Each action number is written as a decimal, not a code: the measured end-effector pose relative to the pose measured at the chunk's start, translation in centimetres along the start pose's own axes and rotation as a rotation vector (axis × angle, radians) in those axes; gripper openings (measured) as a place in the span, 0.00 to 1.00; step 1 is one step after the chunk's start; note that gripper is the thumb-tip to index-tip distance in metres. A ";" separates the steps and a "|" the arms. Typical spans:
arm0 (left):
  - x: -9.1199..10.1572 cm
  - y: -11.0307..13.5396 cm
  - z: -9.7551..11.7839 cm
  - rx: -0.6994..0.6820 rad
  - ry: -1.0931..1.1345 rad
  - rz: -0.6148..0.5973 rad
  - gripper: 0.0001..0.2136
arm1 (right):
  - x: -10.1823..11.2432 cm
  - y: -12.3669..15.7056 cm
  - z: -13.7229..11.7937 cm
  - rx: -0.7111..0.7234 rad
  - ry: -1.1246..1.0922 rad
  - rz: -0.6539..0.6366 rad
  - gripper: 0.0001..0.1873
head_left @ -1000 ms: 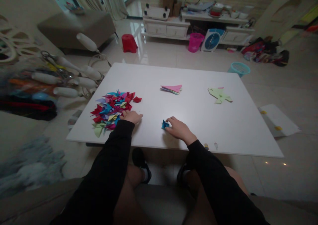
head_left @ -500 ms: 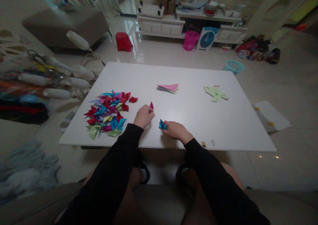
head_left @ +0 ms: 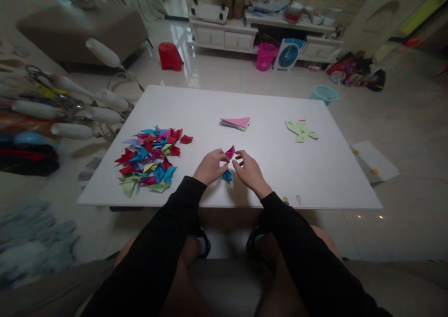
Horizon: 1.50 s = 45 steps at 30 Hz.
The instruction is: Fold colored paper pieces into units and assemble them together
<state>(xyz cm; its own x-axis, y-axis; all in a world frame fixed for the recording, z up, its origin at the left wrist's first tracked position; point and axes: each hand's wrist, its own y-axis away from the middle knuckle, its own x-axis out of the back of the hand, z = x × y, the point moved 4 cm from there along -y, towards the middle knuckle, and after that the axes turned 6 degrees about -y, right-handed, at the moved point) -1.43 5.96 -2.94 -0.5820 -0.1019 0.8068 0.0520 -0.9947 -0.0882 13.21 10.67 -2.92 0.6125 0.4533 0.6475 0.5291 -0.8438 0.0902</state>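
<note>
My left hand [head_left: 211, 166] and my right hand [head_left: 249, 171] meet over the near middle of the white table [head_left: 210, 107]. Both pinch a small folded magenta paper piece [head_left: 230, 151] held between their fingertips. A blue folded paper piece [head_left: 227, 175] lies on the table just under and between my hands. To the left lies a heap of several folded paper pieces [head_left: 149, 160] in red, blue, pink and green.
A small stack of pink paper [head_left: 236, 122] sits mid-table and pale green paper pieces [head_left: 301, 131] lie at the right. A rack with white handles and scissors [head_left: 77, 107] stands left of the table. A white sheet [head_left: 374, 160] lies on the floor at the right.
My left hand left the heap with a magenta piece and brought it to the centre. My right hand let go of the blue piece and rose to pinch the magenta one too.
</note>
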 end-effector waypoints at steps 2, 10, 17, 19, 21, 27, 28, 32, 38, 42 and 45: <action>0.0 0.0 0.6 -0.063 -0.035 -0.002 0.06 | 0.6 -0.3 -0.1 -0.004 -0.167 0.102 0.23; -0.9 0.6 0.7 -0.274 -0.185 0.032 0.06 | 1.1 -0.4 0.1 0.241 -0.204 0.245 0.13; -1.4 0.6 1.5 -0.344 -0.201 0.031 0.06 | 0.8 -0.3 0.4 0.299 0.000 0.196 0.03; -1.1 0.6 1.9 -0.373 -0.162 0.047 0.05 | 1.2 -0.4 0.5 0.295 0.042 0.183 0.05; -0.3 0.6 2.0 -0.360 -0.117 0.118 0.05 | 2.5 -0.5 0.5 0.281 0.033 0.272 0.06; 0.9 0.2 0.0 -0.003 -0.080 0.182 0.06 | 6.0 -0.8 1.2 0.190 -0.045 0.559 0.06; 0.5 0.2 -0.4 0.045 -0.084 0.118 0.05 | 5.7 -0.9 1.3 0.179 0.001 0.511 0.05; -1.6 0.3 -1.6 0.199 -0.159 -0.135 0.05 | 3.1 -1.1 1.5 0.114 0.222 0.217 0.06; -3.6 0.7 -2.1 0.255 -0.187 -0.244 0.18 | -0.1 -0.7 1.6 0.050 0.486 -0.029 0.10; -4.6 0.9 -2.1 0.232 -0.208 -0.263 0.18 | -0.9 -0.7 1.9 0.034 0.580 -0.078 0.12; -5.2 0.9 -1.9 0.206 -0.183 -0.273 0.19 | -1.2 -0.6 2.0 0.030 0.631 -0.097 0.14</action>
<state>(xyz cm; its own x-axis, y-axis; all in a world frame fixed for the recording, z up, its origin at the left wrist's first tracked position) 0.08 5.63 -8.29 -0.4430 0.1858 0.8770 0.0874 -0.9647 0.2486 13.33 11.22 -5.29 0.1020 0.2628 0.9595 0.5868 -0.7947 0.1553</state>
